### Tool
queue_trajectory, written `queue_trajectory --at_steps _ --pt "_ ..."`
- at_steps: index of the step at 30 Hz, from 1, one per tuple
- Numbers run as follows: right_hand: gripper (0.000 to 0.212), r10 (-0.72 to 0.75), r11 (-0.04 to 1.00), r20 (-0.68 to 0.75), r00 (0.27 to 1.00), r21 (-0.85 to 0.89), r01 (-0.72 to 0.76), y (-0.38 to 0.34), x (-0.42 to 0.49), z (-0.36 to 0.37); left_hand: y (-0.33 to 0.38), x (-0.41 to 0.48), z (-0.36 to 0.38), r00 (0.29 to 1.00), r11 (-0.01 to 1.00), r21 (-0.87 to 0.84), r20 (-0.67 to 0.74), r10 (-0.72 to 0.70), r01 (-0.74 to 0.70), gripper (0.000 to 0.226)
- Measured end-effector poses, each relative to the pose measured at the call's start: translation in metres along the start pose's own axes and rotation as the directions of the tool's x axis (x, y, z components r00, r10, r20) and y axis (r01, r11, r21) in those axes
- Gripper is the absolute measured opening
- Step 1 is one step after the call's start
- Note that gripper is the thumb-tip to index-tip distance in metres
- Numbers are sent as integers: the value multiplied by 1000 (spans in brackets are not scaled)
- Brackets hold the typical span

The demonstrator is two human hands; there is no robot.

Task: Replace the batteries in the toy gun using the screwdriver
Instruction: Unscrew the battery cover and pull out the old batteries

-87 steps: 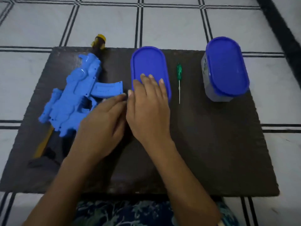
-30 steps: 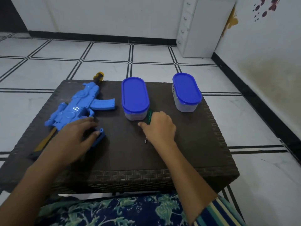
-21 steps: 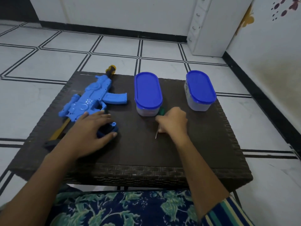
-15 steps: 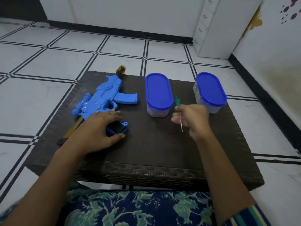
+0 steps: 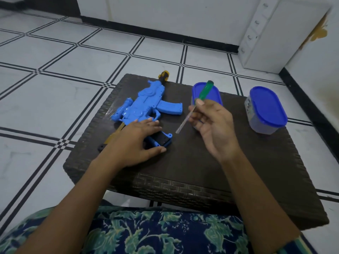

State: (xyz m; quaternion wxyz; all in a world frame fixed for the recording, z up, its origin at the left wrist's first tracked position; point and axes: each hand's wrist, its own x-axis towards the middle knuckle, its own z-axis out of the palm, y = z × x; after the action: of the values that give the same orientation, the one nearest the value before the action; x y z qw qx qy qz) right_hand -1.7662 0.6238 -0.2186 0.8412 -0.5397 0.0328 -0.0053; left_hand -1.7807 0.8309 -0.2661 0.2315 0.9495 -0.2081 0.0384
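A: Starting nearest, what were the hands doing?

B: The left hand (image 5: pixel 139 142) lay flat with fingers spread over the grip end of the toy gun (image 5: pixel 146 105), pinning it to the table (image 5: pixel 192 162), I'd judge so it would not slide once the tool pressed on it. The right hand (image 5: pixel 211 125) hovered above the table, fingers curled round the screwdriver (image 5: pixel 194 105), pinching the shaft just below the green handle with the tip slanted down toward the gun's grip.

A: Why hold it so low on the shaft?

B: Probably a mid-adjustment grip; the handle would need to settle into the palm before any turning.

A: And where was the gun itself?

B: Lying on its side at the table's left, muzzle pointing away over the far edge.

A: Counts?

B: One gun, one screwdriver, two hands, and two blue-lidded tubs: one (image 5: pixel 214 94) partly hidden behind the right hand, the other (image 5: pixel 266 110) at the far right. I could not tell what they held, and no loose batteries showed
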Motion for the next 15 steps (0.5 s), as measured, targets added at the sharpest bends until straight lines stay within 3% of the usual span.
queue_trajectory --at_steps 6,15 --pt "7 -156 897 101 983 -401 184 21 0 13 -2 -1 4 1000 1000 5 -17 13 -13 63" --pt "15 -250 797 133 959 -534 282 29 4 10 6 3 7 997 995 -73 -3 -73 73 52"
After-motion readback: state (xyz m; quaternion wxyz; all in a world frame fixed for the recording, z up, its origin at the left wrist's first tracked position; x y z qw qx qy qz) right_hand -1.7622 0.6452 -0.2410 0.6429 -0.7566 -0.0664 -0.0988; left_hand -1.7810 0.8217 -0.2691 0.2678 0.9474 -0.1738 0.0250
